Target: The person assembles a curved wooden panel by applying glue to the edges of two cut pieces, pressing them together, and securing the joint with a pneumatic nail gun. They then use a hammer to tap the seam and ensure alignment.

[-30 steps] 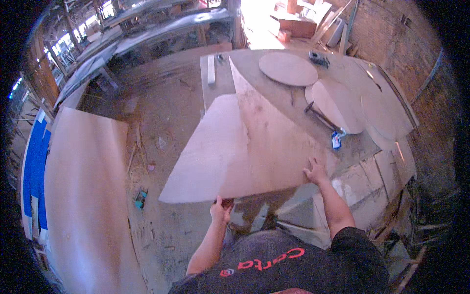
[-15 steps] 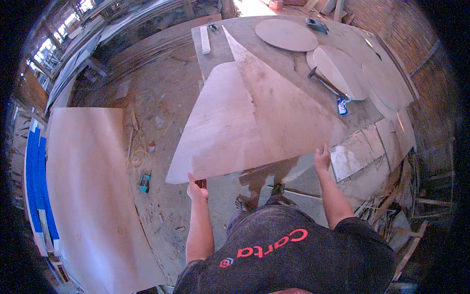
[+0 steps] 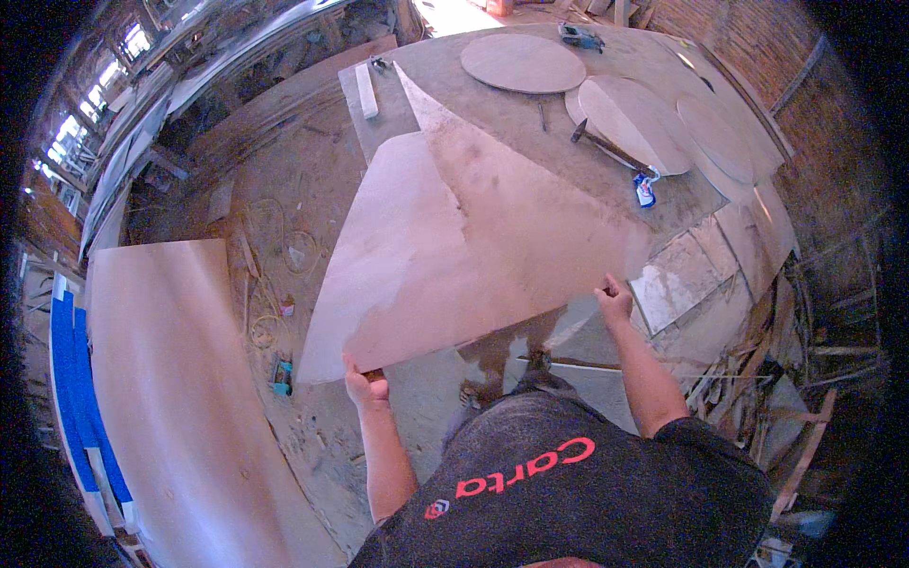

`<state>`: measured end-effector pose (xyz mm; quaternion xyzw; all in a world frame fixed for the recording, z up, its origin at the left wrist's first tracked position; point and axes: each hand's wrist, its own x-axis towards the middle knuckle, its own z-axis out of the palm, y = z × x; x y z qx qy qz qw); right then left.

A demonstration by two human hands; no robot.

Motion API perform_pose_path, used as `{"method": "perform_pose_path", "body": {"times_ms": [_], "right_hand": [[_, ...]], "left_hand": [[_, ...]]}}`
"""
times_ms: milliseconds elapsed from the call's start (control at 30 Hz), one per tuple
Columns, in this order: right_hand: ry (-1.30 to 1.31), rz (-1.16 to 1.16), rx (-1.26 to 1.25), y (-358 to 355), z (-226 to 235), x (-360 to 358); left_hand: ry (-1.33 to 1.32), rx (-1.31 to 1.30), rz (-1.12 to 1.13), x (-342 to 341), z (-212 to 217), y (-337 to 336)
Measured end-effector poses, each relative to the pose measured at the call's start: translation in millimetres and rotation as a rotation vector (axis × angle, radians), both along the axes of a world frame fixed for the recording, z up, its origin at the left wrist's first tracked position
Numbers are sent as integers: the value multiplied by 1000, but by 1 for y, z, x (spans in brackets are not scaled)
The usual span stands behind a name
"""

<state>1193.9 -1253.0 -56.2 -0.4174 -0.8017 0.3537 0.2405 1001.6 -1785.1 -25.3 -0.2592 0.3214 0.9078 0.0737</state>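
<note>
I hold a large thin plywood sheet [image 3: 492,256] with slanting sides and a long pointed far corner. My left hand [image 3: 366,383] is closed on its near edge towards the left corner, thumb on top and fingers underneath. At the near right corner, my right hand [image 3: 614,299] pinches the edge. The sheet covers part of the work table [image 3: 426,90] and the floor. On the table beyond it lie a hammer [image 3: 615,153], a small blue-and-white packet [image 3: 646,189] and round plywood discs [image 3: 524,63].
To my left stands a broad, curved plywood panel [image 3: 180,379], with blue strips [image 3: 80,398] beside it. A teal tool [image 3: 282,377] rests on the floor. Wood scraps [image 3: 748,369] pile up at the right. A power tool [image 3: 580,38] sits at the table's far edge.
The sheet's near left corner has come lower and closer to me, along with my left hand. My right hand has shifted slightly left. The whole view has turned a little to the right.
</note>
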Motion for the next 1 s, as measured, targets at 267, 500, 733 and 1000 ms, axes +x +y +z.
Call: {"method": "perform_pose_path", "body": {"times_ms": [267, 500, 733, 1000], "right_hand": [[-286, 527, 443, -111, 160, -16], [-68, 1204, 575, -238, 227, -84], [297, 1022, 725, -266, 263, -128], [461, 887, 709, -220, 329, -142]], "left_hand": [[88, -68, 97, 1, 59, -64], [308, -362, 113, -4, 190, -39], [453, -456, 64, 10, 282, 3], [934, -417, -232, 32, 307, 37]]}}
